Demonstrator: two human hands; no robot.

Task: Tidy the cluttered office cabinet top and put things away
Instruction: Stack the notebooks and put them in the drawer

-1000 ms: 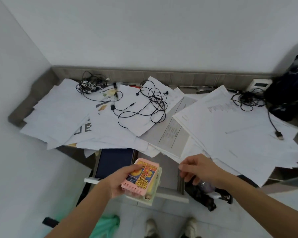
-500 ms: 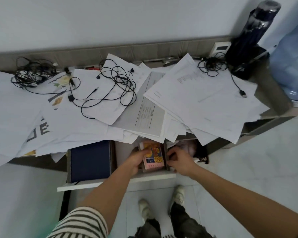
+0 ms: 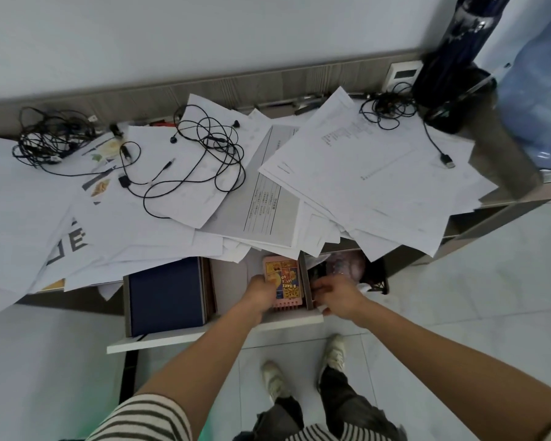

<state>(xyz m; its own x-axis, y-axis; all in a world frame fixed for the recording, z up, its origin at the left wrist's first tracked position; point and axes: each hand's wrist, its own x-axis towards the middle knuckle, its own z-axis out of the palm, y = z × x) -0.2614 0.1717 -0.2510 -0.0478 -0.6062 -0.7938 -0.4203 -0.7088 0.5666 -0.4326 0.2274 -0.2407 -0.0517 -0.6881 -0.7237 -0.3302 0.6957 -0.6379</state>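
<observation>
Left hand (image 3: pixel 261 292): fingers curled over the near left edge of a pink comb-bound notebook with a yellow-and-blue cartoon cover (image 3: pixel 283 280), gripping it. The notebook sits inside the open white-fronted drawer (image 3: pixel 204 335), in the right-hand section, its right edge just beside the drawer's dark right wall and its comb edge towards the person.

Right hand (image 3: pixel 337 296): fingers bent at the top of that same right wall, near the front corner. Whether they clasp the wall or only rest on it cannot be told.

Left section of the drawer: a dark blue flat rectangular book (image 3: pixel 166 297), lying flat, apart from the notebook.

Beside the drawer on the right, under the cabinet edge: crumpled clear plastic and black items (image 3: pixel 347 265), not identifiable.

Grey wood-grain cabinet top (image 3: pixel 503 160), above the drawer: covered with loose white printed paper sheets (image 3: pixel 363 186), several overhanging the front edge and the drawer.

On the sheets:
- a loose black earphone cable (image 3: pixel 210 144) at centre
- a tangled bundle of black cables (image 3: pixel 45 138) at far left
- a coiled black USB cable (image 3: pixel 385 113) at right, plug end trailing forward

At the back right:
- a small white device with a display (image 3: pixel 403 73)
- a tall dark blue glossy object (image 3: pixel 458 49)
- a large translucent blue water bottle (image 3: pixel 538 90)

Floor: pale tiles, with the person's pale shoes (image 3: pixel 334 351) below the drawer front
</observation>
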